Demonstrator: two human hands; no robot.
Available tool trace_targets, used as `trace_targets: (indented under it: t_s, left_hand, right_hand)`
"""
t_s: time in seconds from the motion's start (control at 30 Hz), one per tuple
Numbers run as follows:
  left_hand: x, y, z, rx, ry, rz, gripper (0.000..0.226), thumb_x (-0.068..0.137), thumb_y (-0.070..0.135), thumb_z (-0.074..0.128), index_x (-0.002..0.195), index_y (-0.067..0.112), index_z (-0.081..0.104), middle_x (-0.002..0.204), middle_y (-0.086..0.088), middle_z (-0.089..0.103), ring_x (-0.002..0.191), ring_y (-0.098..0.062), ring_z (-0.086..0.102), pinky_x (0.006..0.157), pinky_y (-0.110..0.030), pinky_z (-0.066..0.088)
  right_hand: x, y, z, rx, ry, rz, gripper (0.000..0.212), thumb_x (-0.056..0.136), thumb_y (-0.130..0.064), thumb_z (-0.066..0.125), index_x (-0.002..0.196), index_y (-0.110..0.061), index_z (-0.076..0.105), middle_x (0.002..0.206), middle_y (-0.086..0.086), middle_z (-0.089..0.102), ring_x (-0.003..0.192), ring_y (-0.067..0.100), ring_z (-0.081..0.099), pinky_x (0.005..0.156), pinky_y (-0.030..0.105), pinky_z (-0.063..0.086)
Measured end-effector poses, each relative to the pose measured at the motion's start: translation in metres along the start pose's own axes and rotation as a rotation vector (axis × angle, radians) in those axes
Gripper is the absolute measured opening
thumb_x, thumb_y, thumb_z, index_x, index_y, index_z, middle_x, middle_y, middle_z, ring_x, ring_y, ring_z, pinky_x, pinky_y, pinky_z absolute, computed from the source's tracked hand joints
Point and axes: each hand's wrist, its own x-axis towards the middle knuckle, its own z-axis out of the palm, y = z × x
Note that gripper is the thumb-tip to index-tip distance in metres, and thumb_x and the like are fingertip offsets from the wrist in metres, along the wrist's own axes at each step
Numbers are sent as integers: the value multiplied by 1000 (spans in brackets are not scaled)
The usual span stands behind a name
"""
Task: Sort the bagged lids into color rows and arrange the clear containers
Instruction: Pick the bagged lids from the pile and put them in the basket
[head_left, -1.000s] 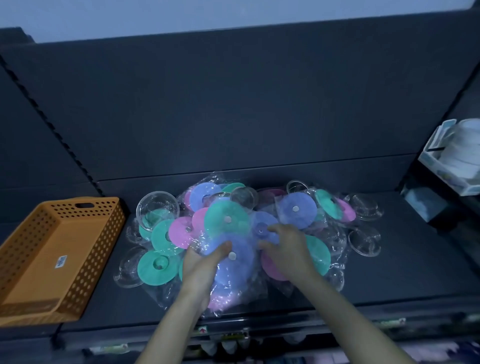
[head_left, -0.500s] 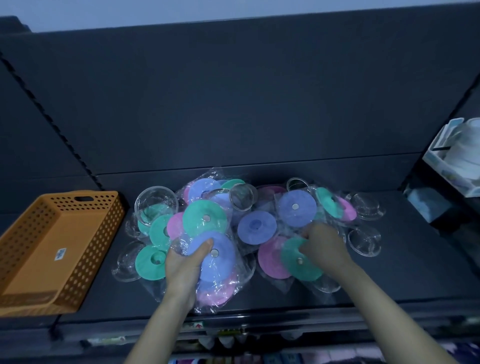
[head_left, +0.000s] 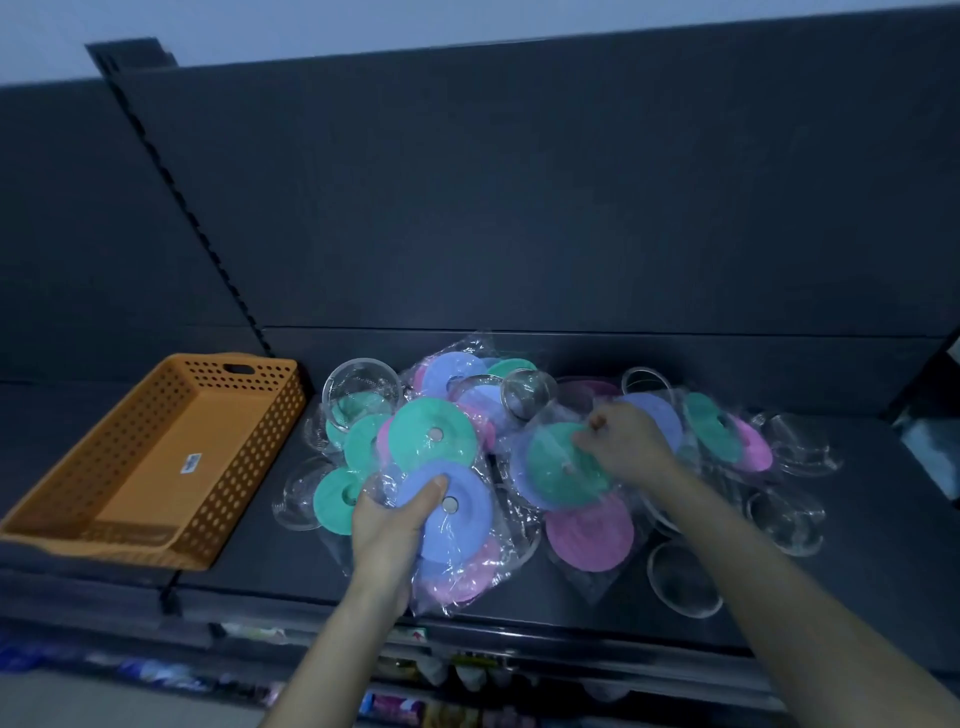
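Dark shelf (head_left: 260, 577), dim light, and the heap of bagged lids sits mid-shelf, spilling toward the front edge. Left hand (head_left: 389, 525) grips a bagged purple lid (head_left: 457, 514), thumb on top and fingers underneath. That pack reaches almost to the front edge, with a pink lid (head_left: 467, 582) peeking out below it. Right hand (head_left: 623, 447) has its fingers curled, pinching the plastic of a bagged green lid (head_left: 556, 462) that lies on more purple and a second pink lid (head_left: 589, 535).

Now the danger. Those wrappers look slick and everything overlaps, so a pull on either pack could well drag its neighbours along and scramble the colours further. The left pack is close enough to the front edge that a loose grip may send it off the shelf.

Watch the clear containers too. One clear container (head_left: 683, 579) lies near the front edge, right beside the right forearm, and a careless sweep back might knock it over the lip. Another, a clear cup (head_left: 361, 389), is toward the back among the left lids, easy to tip.

Off to the left, the orange basket (head_left: 156, 457) lies well apart, out of harm's way.
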Motion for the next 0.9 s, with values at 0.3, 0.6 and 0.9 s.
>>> trace_targets:
  t_s: [0.3,0.6,0.9]
  left_hand:
    - [-3,-4,-9,1,89,-70,78,52,37,89,119,15,57,110,-6,69,101,-25,66,93,-50,51]
    - [2,1,-14,18,59,-23,66,62,28,87,118,13,56,111,-8,68,101,-24,65,94,-46,51]
    - [25,41,-29,21,-51,147,49,72,12,80,116,19,60,105,1,72,100,-18,67,93,-37,52]
  right_hand:
    - [14,-12,16,-85,-41,-82,22,82,-20,65,68,-16,48,75,1,57,79,22,52,60,30,34]
    - [-6,-24,17,236,114,-215,11,82,-12,68,79,-13,58,75,-2,60,70,15,52,59,16,38]
    - [-14,-84,10,612,283,-198,30,79,-4,71,99,-24,61,75,-1,60,72,15,55,72,27,46]
